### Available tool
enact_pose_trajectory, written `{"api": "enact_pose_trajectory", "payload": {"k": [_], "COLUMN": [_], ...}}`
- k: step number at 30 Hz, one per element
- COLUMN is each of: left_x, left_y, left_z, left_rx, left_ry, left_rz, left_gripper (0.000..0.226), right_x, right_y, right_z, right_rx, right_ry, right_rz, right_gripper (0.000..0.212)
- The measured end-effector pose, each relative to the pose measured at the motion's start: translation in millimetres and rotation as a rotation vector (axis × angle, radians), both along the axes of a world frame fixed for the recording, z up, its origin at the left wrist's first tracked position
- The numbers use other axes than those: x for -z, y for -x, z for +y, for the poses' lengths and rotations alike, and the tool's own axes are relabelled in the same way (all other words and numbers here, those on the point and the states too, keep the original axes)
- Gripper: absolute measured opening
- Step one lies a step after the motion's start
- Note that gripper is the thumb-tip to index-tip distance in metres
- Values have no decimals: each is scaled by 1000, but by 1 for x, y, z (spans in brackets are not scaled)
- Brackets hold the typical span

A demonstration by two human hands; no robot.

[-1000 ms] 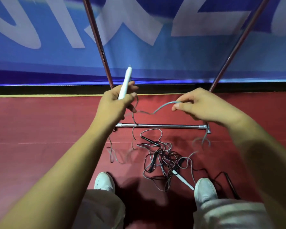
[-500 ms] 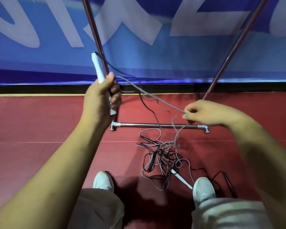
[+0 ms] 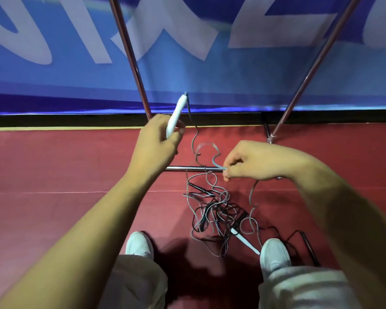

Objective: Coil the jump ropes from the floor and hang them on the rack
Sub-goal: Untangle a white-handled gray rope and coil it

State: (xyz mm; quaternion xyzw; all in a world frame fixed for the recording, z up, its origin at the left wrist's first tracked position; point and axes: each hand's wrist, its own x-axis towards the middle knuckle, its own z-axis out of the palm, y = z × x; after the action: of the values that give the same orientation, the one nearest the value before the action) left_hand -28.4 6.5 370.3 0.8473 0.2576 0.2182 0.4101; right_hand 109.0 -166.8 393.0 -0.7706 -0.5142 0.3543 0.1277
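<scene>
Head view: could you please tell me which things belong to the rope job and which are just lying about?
Job: white handle in left hand; grey rope pinched by right hand; tangled ropes on floor; rack.
Not part: blue banner; white shoes.

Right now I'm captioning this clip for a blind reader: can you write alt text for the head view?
A person's left hand grips a slim white jump-rope handle while the right hand pinches its thin grey cord. Below, between white shoes, tangled grey and black ropes lie on the red floor before a metal rack.
</scene>
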Motion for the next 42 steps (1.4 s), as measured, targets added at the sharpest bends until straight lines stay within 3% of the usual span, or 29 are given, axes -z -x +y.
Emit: {"api": "enact_pose_trajectory", "payload": {"k": [3, 7, 9, 13, 15, 17, 19, 21, 26, 29, 32, 35, 37, 40, 42], "left_x": [-10, -13, -7, -10, -15, -13, -8, -3, -9, -11, -9, -12, -13, -9, -8], "left_y": [1, 2, 1, -2, -1, 1, 1, 0, -1, 3, 2, 0, 1, 1, 0], "left_z": [-12, -26, -23, 1, 16, 25, 26, 20, -9, -19, -18, -1, 11, 18, 17], "left_rx": [225, 444, 366, 232, 164, 15, -193, -252, 165, 410, 327, 206, 149, 98, -10], "left_ry": [384, 430, 507, 1082, 1185, 1057, 736, 505, 501, 432, 561, 859, 973, 998, 801], "left_rz": [26, 142, 57, -401, -500, -455, -263, -99, 34, 189, 39, -314, -428, -473, -377], "left_gripper": [15, 16, 21, 16, 18, 15, 9, 18, 22, 13, 15, 13, 9, 11, 7], "right_x": [-9, -16, -9, 14, 23, 29, 30, 24, 12, 1, 0, 17, 29, 36, 38], "right_y": [4, 0, -5, -24, -35, -42, -45, -40, -6, 0, -10, -20, -28, -38, -42], "right_z": [1, 2, 1, -10, -20, -26, -24, -19, 4, 11, 3, -9, -17, -23, -22], "right_rx": [58, 240, 229, 153, 194, 270, 362, 373, 132, 234, 225, 121, 154, 238, 326], "right_ry": [-186, -396, -344, -18, 61, 17, -110, -176, -236, -405, -378, -94, 7, -17, -117], "right_rz": [83, 232, 195, -53, -82, -33, 61, 94, 37, 144, 157, 48, 44, -10, 3], "right_gripper": [18, 18, 21, 28, 28, 24, 20, 19, 16, 15, 19, 24, 23, 16, 15]}}
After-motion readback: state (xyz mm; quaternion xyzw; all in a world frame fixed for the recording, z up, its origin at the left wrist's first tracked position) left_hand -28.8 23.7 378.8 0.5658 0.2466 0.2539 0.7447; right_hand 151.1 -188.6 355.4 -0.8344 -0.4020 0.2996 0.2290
